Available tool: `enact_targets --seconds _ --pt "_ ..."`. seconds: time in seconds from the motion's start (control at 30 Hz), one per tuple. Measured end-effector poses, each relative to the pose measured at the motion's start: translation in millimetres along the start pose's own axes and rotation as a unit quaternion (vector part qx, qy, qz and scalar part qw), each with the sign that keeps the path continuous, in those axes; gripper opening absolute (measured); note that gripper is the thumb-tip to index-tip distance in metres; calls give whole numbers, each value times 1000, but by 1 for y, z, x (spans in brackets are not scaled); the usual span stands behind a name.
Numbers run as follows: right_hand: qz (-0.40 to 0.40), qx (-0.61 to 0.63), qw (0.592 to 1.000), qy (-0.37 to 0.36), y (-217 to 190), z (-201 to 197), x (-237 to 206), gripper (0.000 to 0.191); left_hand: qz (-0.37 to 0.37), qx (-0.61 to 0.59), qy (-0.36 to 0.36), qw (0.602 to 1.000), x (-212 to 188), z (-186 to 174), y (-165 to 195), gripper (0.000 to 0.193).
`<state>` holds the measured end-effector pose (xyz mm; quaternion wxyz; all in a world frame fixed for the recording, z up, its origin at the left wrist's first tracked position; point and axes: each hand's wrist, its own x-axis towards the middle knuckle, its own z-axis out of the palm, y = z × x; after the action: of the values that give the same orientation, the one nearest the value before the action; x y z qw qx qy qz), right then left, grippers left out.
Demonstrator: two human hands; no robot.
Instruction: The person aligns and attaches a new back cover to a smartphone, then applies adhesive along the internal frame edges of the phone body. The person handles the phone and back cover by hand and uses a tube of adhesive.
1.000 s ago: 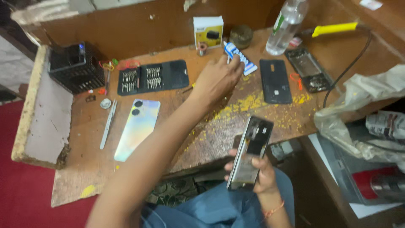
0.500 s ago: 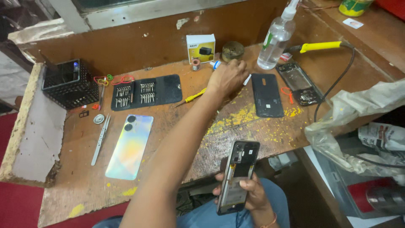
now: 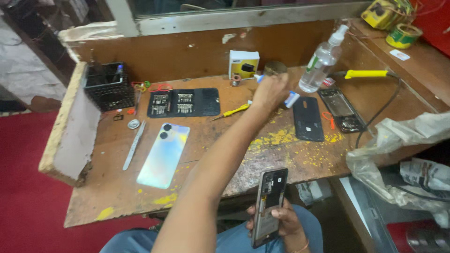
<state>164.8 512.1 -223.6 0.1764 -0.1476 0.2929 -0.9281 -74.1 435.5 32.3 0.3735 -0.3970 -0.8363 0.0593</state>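
Two hands are at work here, and they are well apart: your left hand (image 3: 273,89) is stretched far across the workbench (image 3: 117,197), while your right hand (image 3: 281,224) stays low over your lap. The left hand is closed around a small blue-and-white tube (image 3: 291,98), whose ends stick out on either side of your fist; whether your grip is firm or loose is hard to tell, since only the back of the hand shows. The right hand is wrapped around an opened phone (image 3: 268,206), held upright and tilted toward you with its insides facing up, probably so you can see into the frame while the other hand fetches what it needs. Just beside the tube lies a black back cover (image 3: 307,118), and near that a stripped phone frame (image 3: 341,108), both flat on the wood so their parts stay put. A clear spray bottle (image 3: 323,61) stands upright behind them, with a yellow-handled soldering iron (image 3: 366,73) resting to its right. To the left of your arm, a yellow screwdriver (image 3: 233,111) lies close to an open bit case (image 3: 183,102), and a shiny back cover (image 3: 164,155) sits beside metal tweezers (image 3: 134,144), laid out within easy reach.
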Motion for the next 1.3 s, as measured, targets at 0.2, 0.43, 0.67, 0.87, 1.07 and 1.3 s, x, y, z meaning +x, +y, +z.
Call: enact_targets --seconds 0.2,0.43,0.67,0.87,1.07,1.3 --pt "13 4 999 39 6 29 8 53 -34 -112 190 975 -52 -45 -26 23" --pt "31 -8 996 83 36 79 -2 60 -180 -297 297 890 -180 -120 -85 38" --pt "97 -25 994 40 94 109 -22 73 -353 -414 358 759 -376 -196 -107 45" --pt "154 -5 987 -41 143 145 -16 87 -425 -738 440 286 -494 -227 -87 46" --pt "206 31 976 -64 162 230 -24 104 -395 -754 468 238 -559 -249 -52 53" --pt "224 129 965 -48 165 301 -62 86 -369 -781 451 224 -561 -301 -9 52"
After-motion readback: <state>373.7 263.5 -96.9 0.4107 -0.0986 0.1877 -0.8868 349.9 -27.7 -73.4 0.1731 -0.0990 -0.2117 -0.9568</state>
